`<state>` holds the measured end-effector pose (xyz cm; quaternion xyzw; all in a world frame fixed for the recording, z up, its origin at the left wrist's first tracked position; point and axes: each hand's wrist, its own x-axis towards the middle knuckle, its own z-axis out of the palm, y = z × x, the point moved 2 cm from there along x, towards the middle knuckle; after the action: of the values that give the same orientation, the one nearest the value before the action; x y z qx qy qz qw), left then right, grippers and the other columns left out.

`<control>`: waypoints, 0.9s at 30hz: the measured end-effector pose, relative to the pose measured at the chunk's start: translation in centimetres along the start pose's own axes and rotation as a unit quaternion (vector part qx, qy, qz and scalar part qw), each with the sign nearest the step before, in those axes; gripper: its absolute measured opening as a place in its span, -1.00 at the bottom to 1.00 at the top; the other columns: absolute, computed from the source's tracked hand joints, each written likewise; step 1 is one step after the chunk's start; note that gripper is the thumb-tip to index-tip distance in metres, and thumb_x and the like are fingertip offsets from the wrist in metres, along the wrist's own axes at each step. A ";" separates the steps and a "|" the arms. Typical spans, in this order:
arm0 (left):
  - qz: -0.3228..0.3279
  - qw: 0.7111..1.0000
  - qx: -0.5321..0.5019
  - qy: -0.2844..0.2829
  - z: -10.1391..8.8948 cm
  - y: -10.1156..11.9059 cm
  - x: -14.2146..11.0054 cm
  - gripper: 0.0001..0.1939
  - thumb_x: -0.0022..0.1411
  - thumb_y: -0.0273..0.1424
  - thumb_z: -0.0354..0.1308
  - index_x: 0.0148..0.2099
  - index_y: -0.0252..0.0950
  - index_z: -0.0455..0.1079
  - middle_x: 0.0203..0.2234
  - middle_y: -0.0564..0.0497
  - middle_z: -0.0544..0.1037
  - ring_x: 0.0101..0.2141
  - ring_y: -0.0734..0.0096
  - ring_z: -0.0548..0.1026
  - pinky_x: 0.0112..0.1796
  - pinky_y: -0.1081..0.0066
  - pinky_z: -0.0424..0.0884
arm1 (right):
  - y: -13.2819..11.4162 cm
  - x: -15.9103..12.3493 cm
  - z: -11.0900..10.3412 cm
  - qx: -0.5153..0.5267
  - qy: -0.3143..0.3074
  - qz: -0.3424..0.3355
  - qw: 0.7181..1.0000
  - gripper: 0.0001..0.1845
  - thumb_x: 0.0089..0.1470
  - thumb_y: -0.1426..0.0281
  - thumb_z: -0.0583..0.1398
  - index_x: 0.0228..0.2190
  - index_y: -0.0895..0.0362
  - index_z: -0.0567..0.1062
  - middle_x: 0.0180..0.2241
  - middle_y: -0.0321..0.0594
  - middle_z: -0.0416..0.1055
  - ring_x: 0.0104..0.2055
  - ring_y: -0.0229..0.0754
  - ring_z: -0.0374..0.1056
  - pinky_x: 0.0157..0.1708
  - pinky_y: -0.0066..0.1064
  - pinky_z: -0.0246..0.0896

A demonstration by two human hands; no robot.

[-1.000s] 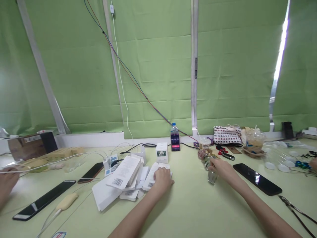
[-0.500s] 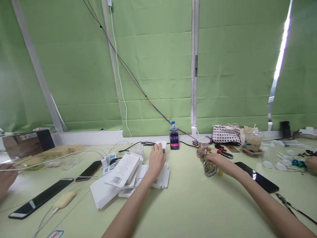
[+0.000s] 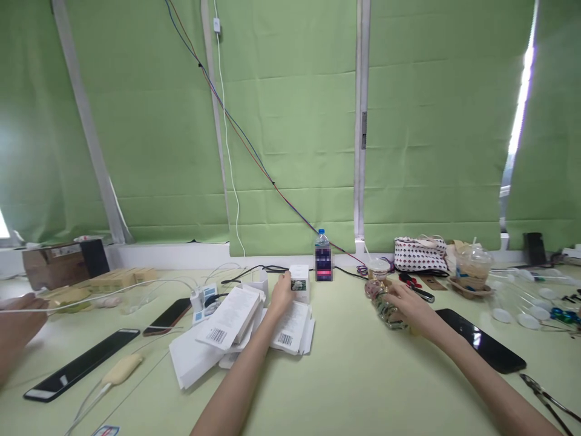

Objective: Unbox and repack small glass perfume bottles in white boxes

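Note:
My left hand (image 3: 282,294) is closed at the left side of a small upright white box (image 3: 301,293) with a picture on its front; the fingertips are partly hidden. Below that wrist lies a loose pile of flat white cartons (image 3: 231,317) with barcodes. My right hand (image 3: 405,306) reaches over a row of shiny, see-through round pieces (image 3: 387,310) with coloured bits in them, its fingers curled onto them. What exactly these pieces are I cannot make out.
A drink bottle (image 3: 324,260) and a lidded cup (image 3: 378,269) stand behind. Phones (image 3: 481,339) lie on both sides, pliers (image 3: 544,393) at right. Clear tubes (image 3: 521,297) and an iced drink (image 3: 472,266) sit far right. Another person's hand (image 3: 20,321) is at the left edge.
My left hand has slid from the top of the small white box to its left side, so its front shows more. My right hand stays on the shiny pieces. The view has shifted slightly.

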<state>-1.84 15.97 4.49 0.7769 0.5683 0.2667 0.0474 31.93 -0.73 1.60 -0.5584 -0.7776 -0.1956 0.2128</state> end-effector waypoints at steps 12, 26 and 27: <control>-0.006 0.998 -0.058 -0.026 0.0 -0.1 1.9 -0.44 -0.10 -0.56 0.31 -0.05 -0.29 0.17 -0.12 -0.16 0.48 -0.10 0.14 0.46 -0.24 0.43 0.28 | -6.6 2.8 -0.1 -0.052 0.053 -0.055 0.996 -0.72 0.01 0.53 0.23 -0.19 0.06 0.46 -0.09 -0.06 0.35 -0.01 0.06 0.23 -0.14 -0.14 0.22; 0.122 0.990 -0.064 0.009 -1.9 5.6 0.1 -0.69 -0.10 -0.58 0.26 -0.30 -0.24 0.26 -0.30 0.04 0.46 -0.22 0.28 0.42 -0.28 0.46 0.20 | -9.4 5.0 1.7 0.187 0.056 0.080 0.977 -0.62 0.14 0.42 0.07 0.02 0.03 0.29 -0.07 -0.10 0.29 -0.29 -0.15 0.39 -0.20 -0.22 0.33; 0.142 0.987 -0.072 0.010 -2.1 6.6 -0.3 -0.70 -0.10 -0.57 0.25 -0.30 -0.24 0.27 -0.30 0.06 0.46 -0.22 0.29 0.41 -0.28 0.46 0.20 | -9.1 4.9 1.7 0.229 0.066 0.116 0.964 -0.54 0.14 0.37 0.08 0.09 0.03 0.21 -0.03 -0.09 0.26 -0.37 -0.20 0.39 -0.22 -0.23 0.34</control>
<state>2.78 12.86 8.68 0.8416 0.4322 0.3183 0.0593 21.63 1.32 2.32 -0.5668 -0.7160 -0.0232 0.4069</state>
